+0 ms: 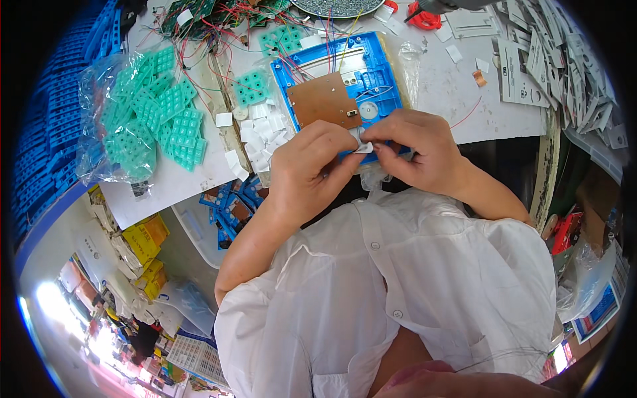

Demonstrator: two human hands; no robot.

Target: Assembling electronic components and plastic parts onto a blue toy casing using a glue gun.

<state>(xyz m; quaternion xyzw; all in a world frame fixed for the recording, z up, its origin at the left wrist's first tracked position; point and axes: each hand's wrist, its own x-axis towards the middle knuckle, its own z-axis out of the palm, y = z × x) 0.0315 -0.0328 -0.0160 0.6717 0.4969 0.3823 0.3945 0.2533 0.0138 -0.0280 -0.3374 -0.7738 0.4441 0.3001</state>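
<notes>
In front of my chest, my left hand (306, 166) and my right hand (422, 151) are both closed in a pinch. Between their fingertips is a small white piece (363, 148), like a square of paper or adhesive pad. Just beyond lies an open blue plastic housing (391, 69), its inner side up. A brown circuit board (323, 99) rests on the housing's left part, with a small switch near its lower right corner. Right of the board sits a round pale disc (369, 111). Thin red and yellow wires lead off the housing's far side. My fingers partly cover its near edge.
White squares (260, 136) are scattered left of the housing. Green rubber keypads (182, 136) fill a plastic bag at the left. Tangled wires (232, 20) lie behind. Grey-white flat panels (521, 76) are piled at right. Below the table, a bin (199, 232) holds blue parts.
</notes>
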